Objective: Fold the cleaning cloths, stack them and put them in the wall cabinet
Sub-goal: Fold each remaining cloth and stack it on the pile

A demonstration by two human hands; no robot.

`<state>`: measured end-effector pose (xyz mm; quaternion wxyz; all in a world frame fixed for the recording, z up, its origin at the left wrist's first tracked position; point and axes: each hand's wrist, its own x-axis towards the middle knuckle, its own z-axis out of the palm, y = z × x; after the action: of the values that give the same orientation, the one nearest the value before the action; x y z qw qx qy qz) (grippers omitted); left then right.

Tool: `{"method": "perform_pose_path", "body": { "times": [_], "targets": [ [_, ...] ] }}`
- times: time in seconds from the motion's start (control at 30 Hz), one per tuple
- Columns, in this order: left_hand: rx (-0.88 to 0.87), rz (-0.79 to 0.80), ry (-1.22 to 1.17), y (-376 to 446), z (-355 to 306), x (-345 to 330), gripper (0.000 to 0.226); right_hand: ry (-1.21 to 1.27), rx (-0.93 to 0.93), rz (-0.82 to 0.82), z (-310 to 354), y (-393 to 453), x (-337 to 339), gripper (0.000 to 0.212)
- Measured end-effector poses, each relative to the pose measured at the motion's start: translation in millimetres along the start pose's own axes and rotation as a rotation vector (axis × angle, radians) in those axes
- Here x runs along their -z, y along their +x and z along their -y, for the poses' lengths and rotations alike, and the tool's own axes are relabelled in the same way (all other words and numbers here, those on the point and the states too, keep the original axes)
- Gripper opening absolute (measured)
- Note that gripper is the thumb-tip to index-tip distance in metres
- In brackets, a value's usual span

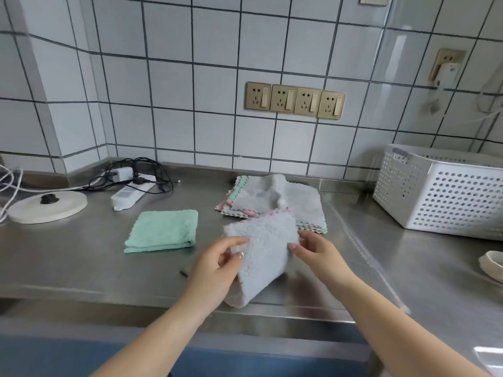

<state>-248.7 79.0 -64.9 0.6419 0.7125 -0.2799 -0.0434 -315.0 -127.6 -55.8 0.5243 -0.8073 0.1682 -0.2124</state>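
The pale blue cloth (262,257) hung in the air just above the front edge of the worktop (81,268), doubled over on itself with its lower corner drooping past that edge. The left hand (217,265) pinched its left side between thumb and fingers, and the right hand (315,254) pinched its right side with the fingertips, so both were closed on the fabric rather than spread.

By the look of it the task was at an early stage. One green cloth (163,231) lay folded flat near the middle of the worktop, left of the blue one and apart from it. The pile of unfolded cloths (275,202) sat behind the hands, toward the back edge, with a grey one rumpled on top and pink and green scalloped borders showing beneath. Several cloths were therefore left to fold, nothing was stacked yet, and the wall cabinet was not in view.

Bare steel lay open between the green cloth and the front edge, which seemed room enough to lay the blue cloth down. A power strip (128,195) with tangled cables and a round white base (46,208) crowded the back left corner, and a perforated white basket (441,194) stood at the right end.
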Motion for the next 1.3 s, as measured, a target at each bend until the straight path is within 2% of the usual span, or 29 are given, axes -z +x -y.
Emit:
{"method": "perform_pose_path", "body": {
  "times": [0.1, 0.17, 0.2, 0.33, 0.43, 0.57, 0.77, 0.83, 0.9, 0.93, 1.03, 1.13, 1.2, 1.3],
  "targets": [
    [-0.080, 0.078, 0.422, -2.0, 15.5, 30.7, 0.031, -0.182, 0.029, 0.009, 1.7, 19.6, -24.3, 0.031],
    [-0.152, 0.112, 0.697, -6.2, 25.0, 45.9, 0.035, -0.352, 0.047, 0.099, 2.9, 27.9, -35.5, 0.034],
    [-0.179, 0.120, 0.756, -8.6, 28.1, 50.6, 0.036, -0.440, 0.051, 0.155, 3.3, 30.7, -40.3, 0.035],
    [-0.288, 0.050, 0.832, -9.3, 37.1, 61.8, 0.039, -0.676, 0.204, 0.286, 7.7, 40.1, -54.4, 0.022],
    [-0.269, 0.003, 0.784, 0.9, 43.9, 68.7, 0.043, -0.803, 0.347, 0.322, 13.7, 49.3, -61.5, 0.028],
    [-0.219, -0.008, 0.837, 10.6, 50.8, 76.2, 0.043, -0.856, 0.350, 0.389, 17.8, 59.2, -72.6, 0.034],
    [-0.321, -0.014, 1.035, 13.7, 60.6, 82.6, 0.037, -0.932, 0.307, 0.477, 13.8, 62.8, -79.6, 0.038],
    [-0.452, 0.064, 1.097, 16.7, 61.4, 79.4, 0.034, -0.916, 0.281, 0.491, 15.7, 62.8, -78.0, 0.038],
    [-0.516, 0.273, 1.108, 20.1, 55.2, 70.9, 0.046, -0.899, 0.266, 0.490, 17.0, 62.1, -76.9, 0.038],
    [-0.496, 0.372, 1.080, 20.9, 50.9, 65.5, 0.053, -0.888, 0.261, 0.475, 17.0, 61.4, -76.6, 0.039],
    [-0.279, 0.597, 1.075, 21.6, 41.9, 54.8, 0.057, -0.835, 0.242, 0.421, 15.1, 58.9, -75.7, 0.042],
    [-0.242, 0.666, 1.134, 21.4, 41.7, 53.1, 0.060, -0.857, 0.234, 0.377, 9.3, 56.0, -69.5, 0.038],
    [-0.191, 0.771, 1.157, 23.3, 35.2, 56.8, 0.064, -0.920, 0.229, 0.333, 5.4, 53.1, -62.9, 0.033],
    [-0.079, 0.849, 1.038, 34.5, 17.3, 65.3, 0.065, -1.018, 0.251, 0.210, 9.8, 46.6, -58.6, 0.035]
  ]
}}
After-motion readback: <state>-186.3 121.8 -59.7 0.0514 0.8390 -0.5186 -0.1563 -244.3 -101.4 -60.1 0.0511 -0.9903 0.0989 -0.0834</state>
